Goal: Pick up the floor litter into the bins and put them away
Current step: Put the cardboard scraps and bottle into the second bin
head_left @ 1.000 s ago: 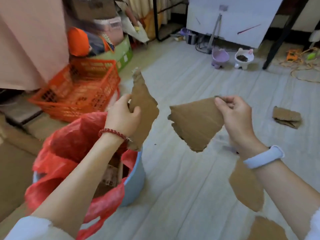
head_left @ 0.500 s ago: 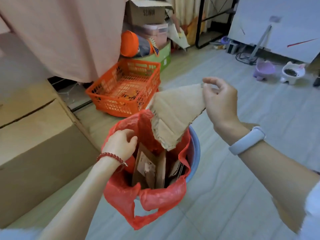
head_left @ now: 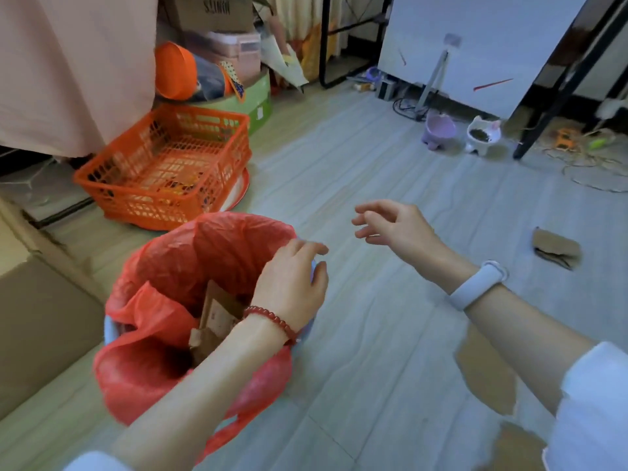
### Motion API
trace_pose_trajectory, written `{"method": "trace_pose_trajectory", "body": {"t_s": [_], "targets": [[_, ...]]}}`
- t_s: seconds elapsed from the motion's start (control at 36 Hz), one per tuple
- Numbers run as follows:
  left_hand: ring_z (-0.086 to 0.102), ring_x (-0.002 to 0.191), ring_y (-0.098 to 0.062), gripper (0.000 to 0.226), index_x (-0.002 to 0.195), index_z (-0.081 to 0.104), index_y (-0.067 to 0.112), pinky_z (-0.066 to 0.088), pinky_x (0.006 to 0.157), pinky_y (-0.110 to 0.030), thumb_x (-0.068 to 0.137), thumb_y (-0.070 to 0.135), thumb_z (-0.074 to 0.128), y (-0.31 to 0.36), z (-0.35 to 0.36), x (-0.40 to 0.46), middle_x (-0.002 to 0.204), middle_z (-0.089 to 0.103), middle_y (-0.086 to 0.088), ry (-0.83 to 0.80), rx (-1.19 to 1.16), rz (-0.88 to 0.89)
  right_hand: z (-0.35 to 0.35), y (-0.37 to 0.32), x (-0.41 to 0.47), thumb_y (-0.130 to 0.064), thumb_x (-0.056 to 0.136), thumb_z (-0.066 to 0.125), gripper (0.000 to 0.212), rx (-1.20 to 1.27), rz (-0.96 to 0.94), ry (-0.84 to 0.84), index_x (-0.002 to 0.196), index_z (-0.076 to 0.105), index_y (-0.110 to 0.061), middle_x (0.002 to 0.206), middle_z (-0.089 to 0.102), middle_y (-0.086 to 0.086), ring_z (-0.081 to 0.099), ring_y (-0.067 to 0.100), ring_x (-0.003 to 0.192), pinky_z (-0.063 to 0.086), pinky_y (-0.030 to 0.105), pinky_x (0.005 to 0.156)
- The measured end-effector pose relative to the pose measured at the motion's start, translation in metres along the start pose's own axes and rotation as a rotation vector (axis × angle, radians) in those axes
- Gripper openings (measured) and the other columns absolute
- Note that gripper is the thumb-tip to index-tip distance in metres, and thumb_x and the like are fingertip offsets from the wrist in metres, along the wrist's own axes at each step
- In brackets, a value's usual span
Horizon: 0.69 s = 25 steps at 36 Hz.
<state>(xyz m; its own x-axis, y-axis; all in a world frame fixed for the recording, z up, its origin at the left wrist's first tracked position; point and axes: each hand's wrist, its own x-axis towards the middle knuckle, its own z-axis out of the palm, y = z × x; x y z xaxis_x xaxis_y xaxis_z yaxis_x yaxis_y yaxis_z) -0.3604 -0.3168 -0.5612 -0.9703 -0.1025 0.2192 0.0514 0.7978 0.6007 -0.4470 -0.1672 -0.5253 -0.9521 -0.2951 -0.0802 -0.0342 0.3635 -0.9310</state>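
Note:
A blue bin (head_left: 108,331) lined with a red plastic bag (head_left: 204,253) stands on the floor at the lower left, with torn cardboard pieces (head_left: 217,314) inside it. My left hand (head_left: 289,283) curls over the bin's right rim and grips it. My right hand (head_left: 394,226) hovers empty to the right of the bin, fingers spread. A folded cardboard scrap (head_left: 555,248) lies on the floor at the right. A torn cardboard piece (head_left: 486,375) lies partly under my right forearm, and another torn piece (head_left: 513,447) lies near the bottom edge.
An orange plastic crate (head_left: 163,171) sits behind the bin. A large cardboard box (head_left: 37,321) stands at the left. Two pet bowls (head_left: 438,130) and a black stand leg (head_left: 557,93) are at the back right, with cables (head_left: 598,171) on the floor.
My right hand has let go of the triangular cardboard piece, which is now in the bin, and has pulled back to the right. My left hand shifted from the bag's left edge to the right rim.

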Motion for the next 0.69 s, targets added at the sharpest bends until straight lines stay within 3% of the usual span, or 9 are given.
{"method": "trace_pose_trajectory", "body": {"t_s": [0.22,0.31,0.39,0.47,0.56,0.61,0.69], "targets": [[0.047,0.116,-0.023,0.035,0.129,0.046,0.019,0.040,0.089,-0.034,0.095,0.023,0.038,0.086,0.140,-0.009,0.131,0.047,-0.002,-0.573,0.127,0.269,-0.134,0.138,-0.071,-0.006,0.094,0.045,0.023,-0.198,0.366,0.121,0.112,0.057,0.001,0.094,0.061,0.013,0.056,0.015,0.068,0.043,0.019,0.064],[0.046,0.116,-0.025,0.036,0.131,0.043,0.017,0.039,0.091,-0.037,0.096,0.021,0.037,0.098,0.205,-0.031,0.133,0.045,-0.006,-0.775,0.187,0.323,-0.164,0.215,-0.125,-0.015,0.093,0.051,0.023,-0.386,0.543,0.076,0.114,0.057,-0.008,0.114,0.061,0.013,0.060,0.024,0.099,0.047,0.028,0.082],[0.043,0.119,-0.026,0.039,0.133,0.040,0.016,0.040,0.092,-0.039,0.095,0.021,0.038,0.105,0.264,-0.059,0.135,0.042,-0.008,-0.899,0.215,0.309,-0.171,0.282,-0.183,-0.032,0.089,0.058,0.059,-0.539,0.755,-0.105,0.139,0.035,-0.010,0.141,0.041,0.010,0.042,0.025,0.128,0.036,0.030,0.101],[0.035,0.126,-0.027,0.042,0.136,0.035,0.016,0.038,0.095,-0.039,0.094,0.020,0.038,0.104,0.304,-0.082,0.142,0.033,-0.008,-0.962,0.263,0.273,-0.157,0.330,-0.220,-0.045,0.080,0.065,0.094,-0.641,0.774,-0.244,0.148,0.006,-0.016,0.156,0.015,0.008,0.016,0.027,0.143,0.019,0.039,0.116],[0.023,0.135,-0.026,0.048,0.140,0.028,0.016,0.033,0.102,-0.041,0.093,0.019,0.040,0.102,0.331,-0.089,0.149,0.023,-0.006,-0.970,0.309,0.230,-0.149,0.354,-0.230,-0.047,0.076,0.068,0.105,-0.759,0.763,-0.271,0.147,-0.008,-0.028,0.157,-0.005,0.004,-0.001,0.032,0.144,0.015,0.045,0.117],[0.017,0.138,-0.026,0.049,0.140,0.027,0.015,0.030,0.106,-0.042,0.093,0.022,0.041,0.101,0.343,-0.085,0.152,0.017,-0.005,-0.946,0.338,0.222,-0.148,0.358,-0.226,-0.048,0.073,0.071,0.107,-0.844,0.727,-0.260,0.146,-0.005,-0.029,0.154,0.002,0.006,0.007,0.033,0.141,0.025,0.046,0.112],[0.011,0.140,-0.027,0.051,0.138,0.027,0.016,0.026,0.108,-0.045,0.092,0.031,0.045,0.104,0.359,-0.070,0.153,0.013,-0.005,-0.900,0.321,0.125,-0.151,0.359,-0.217,-0.046,0.067,0.076,0.096,-0.908,0.652,-0.238,0.140,0.020,-0.018,0.135,0.030,0.011,0.031,0.030,0.124,0.038,0.039,0.099]]}}
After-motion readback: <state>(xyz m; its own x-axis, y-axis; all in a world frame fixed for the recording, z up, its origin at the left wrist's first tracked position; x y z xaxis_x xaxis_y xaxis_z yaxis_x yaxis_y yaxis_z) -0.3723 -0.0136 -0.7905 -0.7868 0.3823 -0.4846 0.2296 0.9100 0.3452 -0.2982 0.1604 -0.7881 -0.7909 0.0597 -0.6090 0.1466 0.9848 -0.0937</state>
